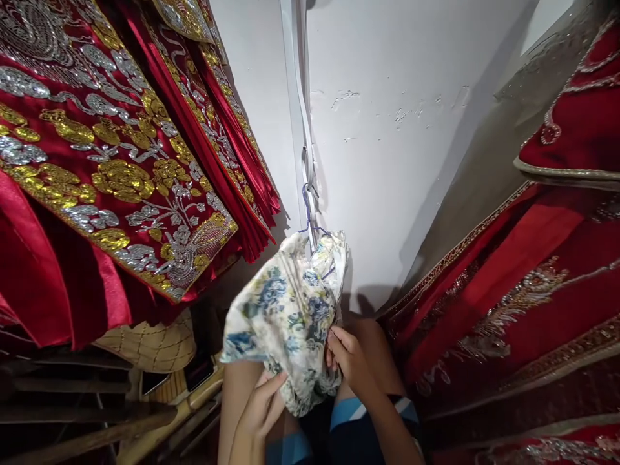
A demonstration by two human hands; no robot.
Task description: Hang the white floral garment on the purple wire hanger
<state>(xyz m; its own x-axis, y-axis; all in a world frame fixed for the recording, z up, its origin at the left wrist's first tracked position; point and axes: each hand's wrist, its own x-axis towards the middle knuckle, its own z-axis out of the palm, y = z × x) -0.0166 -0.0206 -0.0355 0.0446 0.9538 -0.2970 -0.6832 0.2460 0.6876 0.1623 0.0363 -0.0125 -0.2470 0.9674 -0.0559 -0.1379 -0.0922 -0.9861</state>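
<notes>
A small white garment with a blue and green floral print hangs from a thin blue wire hanger. The hanger's hook is caught near the lower end of a white strip on the wall. Low on the garment's left side, my left hand pinches the cloth near the gathered bottom edge. My right hand grips the right edge of the garment a little higher up, with its fingers partly behind the cloth. The garment's lower part lies over my knees.
Red garments with gold and silver embroidery hang on the left. More red embroidered clothing hangs on the right under a clear cover. A white wall stands ahead. At lower left are wooden slats and a yellowish quilted piece.
</notes>
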